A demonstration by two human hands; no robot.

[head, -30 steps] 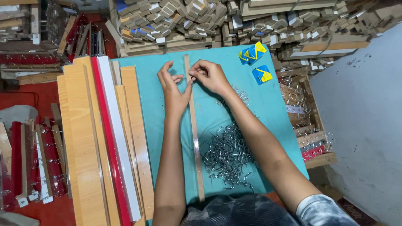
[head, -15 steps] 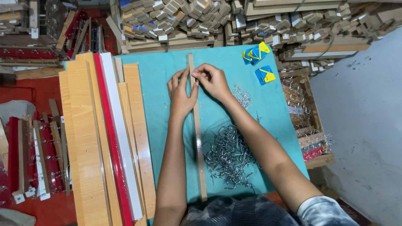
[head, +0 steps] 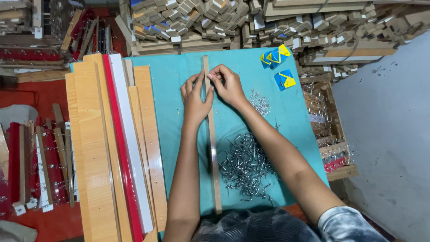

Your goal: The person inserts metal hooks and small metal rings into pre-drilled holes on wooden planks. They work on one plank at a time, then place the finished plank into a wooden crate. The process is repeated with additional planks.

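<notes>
A long thin wooden strip (head: 213, 157) lies lengthwise down the middle of a teal table (head: 172, 80). My left hand (head: 196, 98) rests flat against the strip's left side near its far end. My right hand (head: 228, 83) pinches the strip just beyond it with thumb and fingertips; whether a small metal piece is in the pinch is hidden. A heap of small metal hooks (head: 246, 166) lies right of the strip under my right forearm. A smaller cluster of hooks (head: 260, 102) sits near my right wrist.
Long wooden boards and a red and a white strip (head: 118, 148) lie stacked on the table's left. Three blue-and-yellow small boxes (head: 278, 62) sit at the far right corner. Piles of wood offcuts (head: 224, 20) fill the back. A crate with hooks (head: 329, 134) stands at the right.
Both hands stayed at the strip's far end. The left hand's fingers have straightened alongside the strip, and the right hand's pinch shifted slightly.
</notes>
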